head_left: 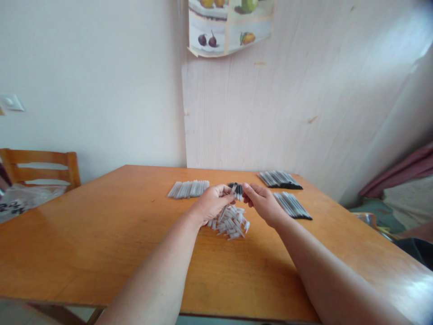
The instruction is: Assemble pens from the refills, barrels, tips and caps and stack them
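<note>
My left hand [216,201] is closed on a thin translucent pen barrel, which slants between thumb and fingers. Close by on the right, my right hand [259,198] pinches thumb against fingertips; anything held there is too small to make out. Under the hands lies a loose heap of small whitish plastic pieces [233,223]. Just beyond the fingertips, partly covered by them, sits a group of short pieces with black ends [238,188]. A row of clear barrels [189,188] rests to the left of my left hand.
Two bundles of clear barrels with black ends, a far one [279,178] and a nearer one [292,205], lie at the right of the wooden table [111,234]. A chair [43,164] with a plastic bag [30,196] stands at the left. A wall rises behind the table.
</note>
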The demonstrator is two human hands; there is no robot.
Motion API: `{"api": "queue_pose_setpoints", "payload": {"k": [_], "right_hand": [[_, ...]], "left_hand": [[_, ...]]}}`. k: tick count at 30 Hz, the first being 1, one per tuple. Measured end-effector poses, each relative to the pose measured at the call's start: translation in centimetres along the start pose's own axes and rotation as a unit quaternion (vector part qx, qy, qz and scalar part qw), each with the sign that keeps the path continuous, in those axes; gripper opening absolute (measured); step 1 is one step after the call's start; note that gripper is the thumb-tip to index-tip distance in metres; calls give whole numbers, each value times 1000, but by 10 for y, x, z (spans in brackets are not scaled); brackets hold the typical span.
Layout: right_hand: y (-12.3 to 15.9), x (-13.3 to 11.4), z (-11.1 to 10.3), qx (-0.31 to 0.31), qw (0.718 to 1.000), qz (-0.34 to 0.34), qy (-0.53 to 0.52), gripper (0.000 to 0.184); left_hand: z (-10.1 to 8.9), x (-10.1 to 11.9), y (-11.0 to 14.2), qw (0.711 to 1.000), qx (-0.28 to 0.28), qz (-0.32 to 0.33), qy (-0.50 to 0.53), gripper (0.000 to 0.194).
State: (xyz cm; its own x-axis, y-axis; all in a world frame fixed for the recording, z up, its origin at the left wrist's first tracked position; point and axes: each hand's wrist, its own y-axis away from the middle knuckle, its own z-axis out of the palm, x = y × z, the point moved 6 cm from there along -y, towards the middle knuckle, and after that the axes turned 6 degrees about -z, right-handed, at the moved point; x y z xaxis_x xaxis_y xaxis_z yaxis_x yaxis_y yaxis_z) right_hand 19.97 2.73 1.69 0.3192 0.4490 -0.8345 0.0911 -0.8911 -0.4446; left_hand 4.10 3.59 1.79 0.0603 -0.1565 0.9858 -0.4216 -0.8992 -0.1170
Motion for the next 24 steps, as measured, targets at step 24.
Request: {"api": "queue_pose_setpoints", "payload": {"k": [24], "right_hand": [[16,-14,42,-88,994,-21,58,17]], "left_hand": [[-34,-7,-7,958,132,-4,253,33]]}}
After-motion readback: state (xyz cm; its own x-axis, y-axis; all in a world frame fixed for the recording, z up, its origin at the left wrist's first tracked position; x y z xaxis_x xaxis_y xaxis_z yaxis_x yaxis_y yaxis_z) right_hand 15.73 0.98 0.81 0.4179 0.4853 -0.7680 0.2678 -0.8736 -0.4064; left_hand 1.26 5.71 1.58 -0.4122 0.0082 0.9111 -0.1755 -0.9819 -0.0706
